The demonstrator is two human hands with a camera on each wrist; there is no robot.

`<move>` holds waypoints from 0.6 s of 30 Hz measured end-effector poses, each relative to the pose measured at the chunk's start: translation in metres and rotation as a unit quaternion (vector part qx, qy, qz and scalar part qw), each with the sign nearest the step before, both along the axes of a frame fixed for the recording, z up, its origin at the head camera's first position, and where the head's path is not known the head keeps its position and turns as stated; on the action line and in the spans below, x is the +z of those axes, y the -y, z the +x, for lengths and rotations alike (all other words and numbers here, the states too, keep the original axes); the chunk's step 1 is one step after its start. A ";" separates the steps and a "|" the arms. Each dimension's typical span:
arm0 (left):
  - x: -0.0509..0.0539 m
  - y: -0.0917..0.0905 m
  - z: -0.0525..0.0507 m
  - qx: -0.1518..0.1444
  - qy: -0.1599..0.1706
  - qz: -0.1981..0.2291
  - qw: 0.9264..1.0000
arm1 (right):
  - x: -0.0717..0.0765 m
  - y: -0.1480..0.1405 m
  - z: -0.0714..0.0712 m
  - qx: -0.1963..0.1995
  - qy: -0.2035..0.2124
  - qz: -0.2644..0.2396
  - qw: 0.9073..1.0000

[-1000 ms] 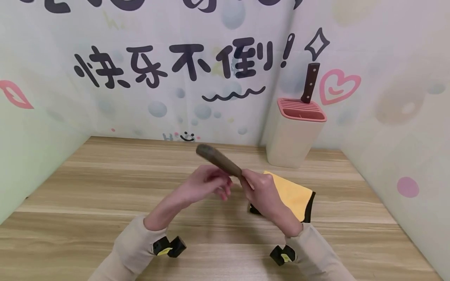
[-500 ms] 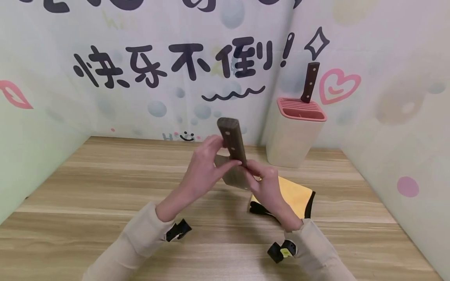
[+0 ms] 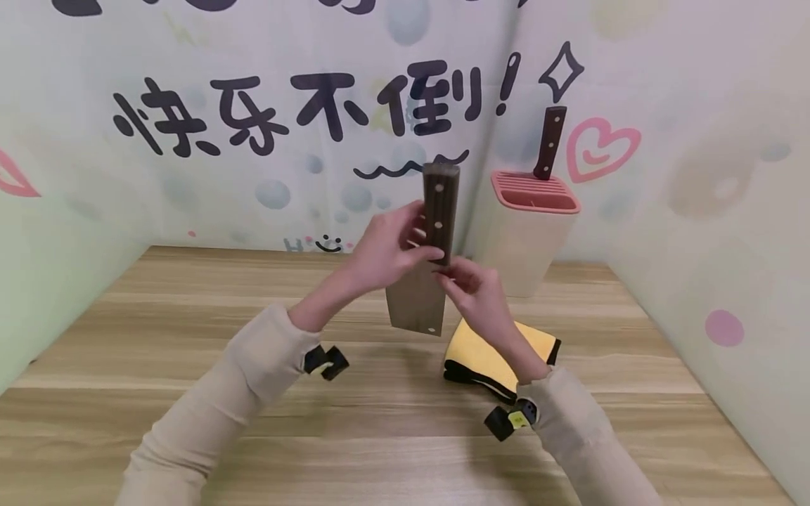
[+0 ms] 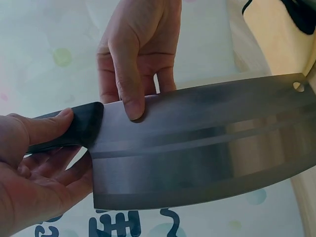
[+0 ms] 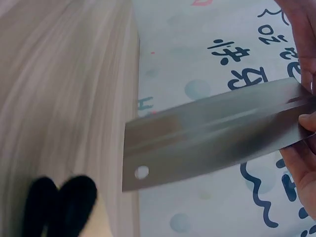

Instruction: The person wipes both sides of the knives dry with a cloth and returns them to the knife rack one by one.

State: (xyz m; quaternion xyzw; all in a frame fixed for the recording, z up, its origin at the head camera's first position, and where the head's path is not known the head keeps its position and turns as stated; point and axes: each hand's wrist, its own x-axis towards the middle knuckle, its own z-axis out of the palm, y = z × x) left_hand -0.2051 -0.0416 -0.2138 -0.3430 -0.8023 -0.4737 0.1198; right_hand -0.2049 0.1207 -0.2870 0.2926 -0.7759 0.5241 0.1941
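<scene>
A cleaver (image 3: 414,306) is held up off the table, its dark riveted handle (image 3: 439,218) on top and its broad blade hanging down. My left hand (image 3: 389,249) grips the handle, thumb along one side and fingers behind. With thumb and fingers my right hand (image 3: 484,302) pinches the blade near the handle, at the spine, as the left wrist view shows. That view also gives the whole blade (image 4: 207,138), with a small hole at its far corner. A folded yellow cloth (image 3: 477,365) with black edging lies on the table below my right hand.
At the back right stands a white knife block (image 3: 522,253) with a pink slotted top. Another dark-handled knife (image 3: 550,144) is upright in one of its slots. Printed walls border the wooden table (image 3: 190,316) at the back and sides.
My left hand, free at first, has taken hold of the handle. The cleaver has turned from slanting to upright and risen. My right hand has stayed at the blade near the handle.
</scene>
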 end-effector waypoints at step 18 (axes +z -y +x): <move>0.109 -0.048 -0.069 0.096 -0.009 -0.087 0.992 | 0.051 -0.090 -0.065 -0.308 0.006 0.060 0.950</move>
